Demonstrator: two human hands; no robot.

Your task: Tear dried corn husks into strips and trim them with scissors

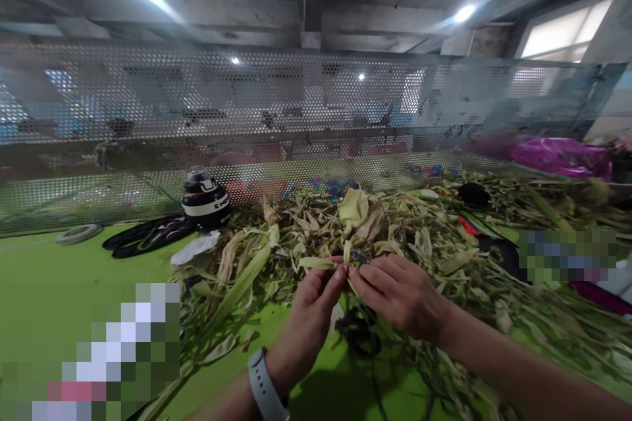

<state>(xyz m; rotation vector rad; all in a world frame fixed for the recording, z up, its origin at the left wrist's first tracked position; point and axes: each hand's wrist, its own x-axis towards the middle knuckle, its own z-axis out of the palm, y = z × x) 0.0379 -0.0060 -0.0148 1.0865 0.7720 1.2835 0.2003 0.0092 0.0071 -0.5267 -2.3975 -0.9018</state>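
My left hand (316, 296) and my right hand (402, 293) meet over the green tabletop, fingertips pinched together. Between them is a narrow pale strip of corn husk (316, 264), one end sticking out to the left and a short piece standing up. A small dark metallic piece (363, 256) shows by my right fingers; its kind is unclear. A watch with a pale band (264, 381) circles my left wrist. Below the hands lies a dark looped object (363, 332), partly in shadow. Just beyond them, a broad yellowish husk (353, 209) tops the heap of dry husks (306, 223).
A perforated metal screen (276, 112) runs along the table's back. At left stand a black bottle (205, 200), a black strap-like bundle (148, 235), a white crumpled piece (195, 248) and a roll of tape (79, 234). A purple plastic bag (563, 158) lies at far right.
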